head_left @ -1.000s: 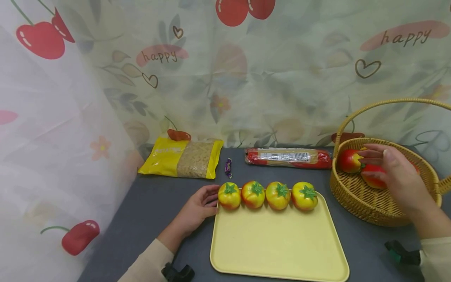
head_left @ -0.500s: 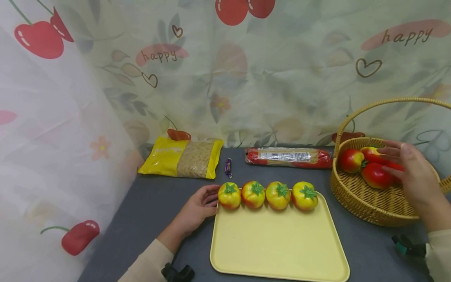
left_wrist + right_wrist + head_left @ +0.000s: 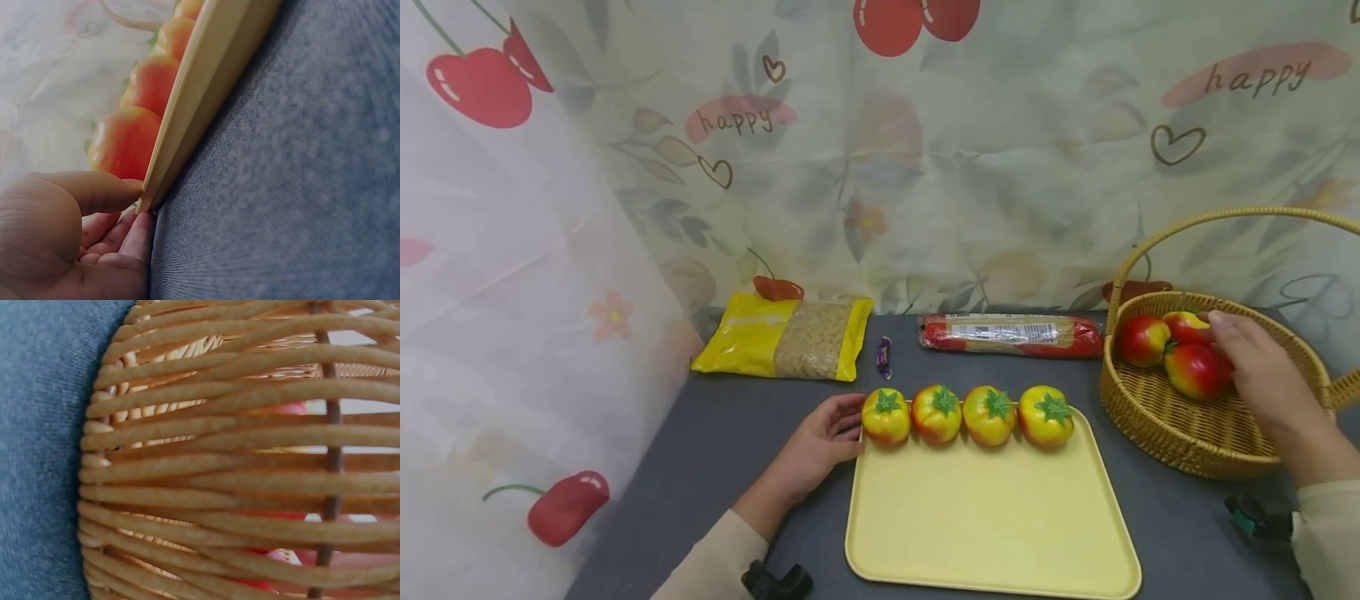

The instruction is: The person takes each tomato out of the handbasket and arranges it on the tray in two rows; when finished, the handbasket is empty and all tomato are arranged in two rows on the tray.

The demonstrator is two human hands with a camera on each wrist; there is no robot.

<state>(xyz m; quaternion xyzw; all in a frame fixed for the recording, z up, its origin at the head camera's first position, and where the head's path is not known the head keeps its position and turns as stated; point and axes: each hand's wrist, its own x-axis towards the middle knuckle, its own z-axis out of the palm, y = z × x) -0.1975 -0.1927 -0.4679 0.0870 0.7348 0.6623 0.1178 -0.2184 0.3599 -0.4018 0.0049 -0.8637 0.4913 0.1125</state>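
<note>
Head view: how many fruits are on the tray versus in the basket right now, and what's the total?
Yellow-red tomato-shaped fruits with green tops in a row on the pale yellow plastic tray: 4
Red-yellow apple-like fruits visible in the woven wicker basket: 3 (the right hand may hide more)
Total visible: 7

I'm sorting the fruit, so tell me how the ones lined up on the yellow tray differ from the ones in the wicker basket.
The tray fruits are yellow-orange with green leafy tops; the basket fruits are mostly deep red. The tray fruits, four, sit in a straight row along the tray's far edge; the basket fruits, about three, lie bunched together. The right hand touches the basket fruits; the left hand rests at the tray's corner. Both sets are round and glossy.
</note>
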